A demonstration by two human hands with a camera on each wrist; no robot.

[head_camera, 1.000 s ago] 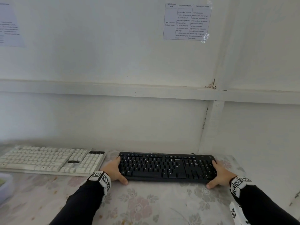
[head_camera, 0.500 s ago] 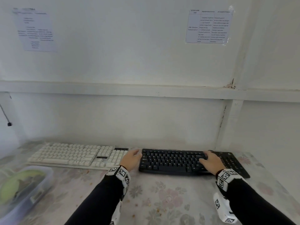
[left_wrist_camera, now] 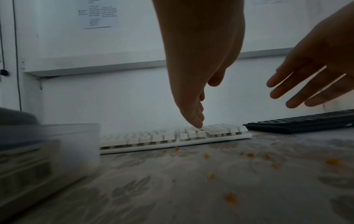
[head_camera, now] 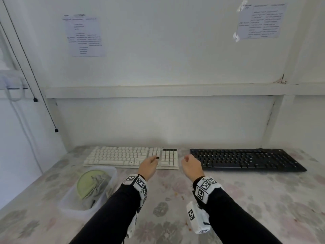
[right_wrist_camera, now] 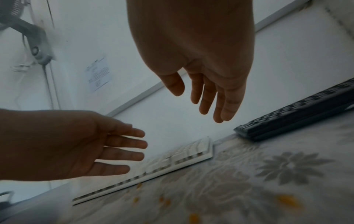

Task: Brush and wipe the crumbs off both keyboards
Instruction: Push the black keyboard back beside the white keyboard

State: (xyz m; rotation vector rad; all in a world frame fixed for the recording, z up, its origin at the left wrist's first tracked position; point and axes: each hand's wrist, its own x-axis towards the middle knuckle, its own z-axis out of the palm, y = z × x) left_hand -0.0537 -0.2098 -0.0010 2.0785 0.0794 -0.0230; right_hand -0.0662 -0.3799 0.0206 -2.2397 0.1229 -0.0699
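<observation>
A: While I go through the feeds, what does the head view give you?

B: I have my left hand (head_camera: 148, 165) over the near right end of the white keyboard (head_camera: 123, 156) and my right hand (head_camera: 192, 166) in the gap, with the black keyboard (head_camera: 246, 160) stretching off to its right. Both hands are bare and hold nothing. A plastic tub (head_camera: 88, 189) sits just left of my left forearm.

A: And the left wrist?

B: My left fingers (left_wrist_camera: 195, 119) point straight down, loose, over the white keys; I can't tell if they touch. Orange crumbs (left_wrist_camera: 230, 198) lie scattered on the tablecloth (left_wrist_camera: 153, 189) below the hand.

A: Right wrist?

B: My right fingers (right_wrist_camera: 224, 104) hang straight and relaxed above the gap between the boards. More crumbs lie on the cloth below.

A: So how far along?

B: I'd judge midway. Crumbs are off onto the cloth, and I make out none on the keys, though they're too small to be sure. The white board probably needs doing, since no brush or wipe is in hand.
</observation>
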